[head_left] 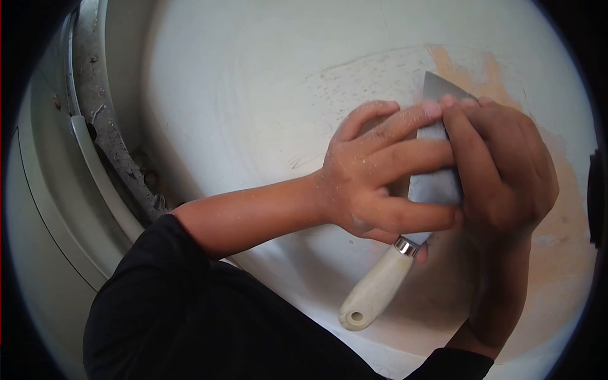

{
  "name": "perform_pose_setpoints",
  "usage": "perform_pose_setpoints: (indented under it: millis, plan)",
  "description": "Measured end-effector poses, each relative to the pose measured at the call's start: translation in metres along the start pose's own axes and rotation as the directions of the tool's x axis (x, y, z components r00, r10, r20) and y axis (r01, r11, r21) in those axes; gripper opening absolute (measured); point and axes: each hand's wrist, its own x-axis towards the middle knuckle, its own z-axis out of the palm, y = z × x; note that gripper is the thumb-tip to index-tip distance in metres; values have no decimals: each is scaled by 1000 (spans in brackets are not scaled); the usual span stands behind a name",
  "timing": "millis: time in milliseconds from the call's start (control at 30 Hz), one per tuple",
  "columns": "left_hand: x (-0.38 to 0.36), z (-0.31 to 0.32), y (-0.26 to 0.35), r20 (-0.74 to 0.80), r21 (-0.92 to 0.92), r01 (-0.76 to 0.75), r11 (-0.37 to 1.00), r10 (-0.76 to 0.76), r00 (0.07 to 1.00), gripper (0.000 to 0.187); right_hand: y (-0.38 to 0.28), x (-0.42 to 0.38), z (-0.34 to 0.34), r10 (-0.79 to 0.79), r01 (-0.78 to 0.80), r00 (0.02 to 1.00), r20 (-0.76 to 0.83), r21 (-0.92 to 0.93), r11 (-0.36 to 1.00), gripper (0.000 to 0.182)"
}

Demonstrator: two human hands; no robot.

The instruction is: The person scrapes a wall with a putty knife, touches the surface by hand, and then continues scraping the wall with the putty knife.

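Observation:
A putty knife [377,288] with a cream handle, a shiny metal collar and a grey steel blade lies across both hands. Its handle points down toward my body, and no hand is on it. My left hand [380,168], dusted with pale specks, is closed over the blade with its fingers laid across the metal. From the other side my right hand [506,168] grips the blade, its fingertips meeting those of the left. A dark blade corner shows beyond the fingertips, over the white panel [253,114]. Part of the blade is hidden under the fingers.
Peach-coloured filler patches [560,253] spread over the panel's right side. Scratches and small marks [361,79] lie left of the blade. On the far left runs a dirty channel [114,136] with debris, beside a curved light-coloured edge [104,177]. A dark object [596,199] sits at the right border.

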Motion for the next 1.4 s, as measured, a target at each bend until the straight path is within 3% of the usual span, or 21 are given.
perform_pose_setpoints:
  millis: [33, 133, 200, 300, 433, 533, 633, 733, 833, 933, 1400]
  plan:
    - [0, 1, -1, -11, -3, -7, 1000, 7, 1000, 48, 0, -3, -1, 20, -20, 999, -26, -7, 1000, 30]
    - [-1, 1, 1, -16, -5, -33, 999, 33, 999, 47, 4, 1, -8, -48, 41, 994, 98, 72, 997, 30]
    - [0, 0, -1, -6, 12, -46, 999, 46, 999, 47, 0, 1, -4, -20, 19, 999, 28, 22, 1000, 30]
    - [1, 8, 2, -115, -51, 46, 998, -52, 992, 37, -4, 4, -5, 43, -43, 998, 53, 9, 999, 29]
    - [2, 3, 0, -83, -35, 30, 999, -33, 996, 35, 0, 3, -3, -13, 12, 999, 44, 40, 999, 29]
    - [1, 3, 4, -61, -45, 62, 997, -65, 996, 34, -4, 2, -5, 73, -74, 997, 36, 31, 997, 28]
    - [2, 1, 3, -44, -26, 56, 998, -57, 997, 33, -1, 5, -11, 28, -33, 987, 157, 27, 999, 28]
    - [2, -1, 4, -20, -12, 57, 998, -57, 998, 33, -3, 0, -2, 10, -10, 1000, 18, 14, 1000, 29]
    - [1, 3, 4, -29, -63, 84, 994, -86, 996, 36, -6, -4, -3, 54, -53, 998, 16, -36, 998, 30]
    - [1, 0, 3, -1, 4, 46, 999, -46, 999, 38, -5, -4, -4, -6, 5, 1000, -12, -77, 997, 29]
    - [2, 3, 4, -18, -8, 47, 999, -48, 999, 28, -6, -4, -6, 20, -19, 1000, 14, -90, 996, 26]
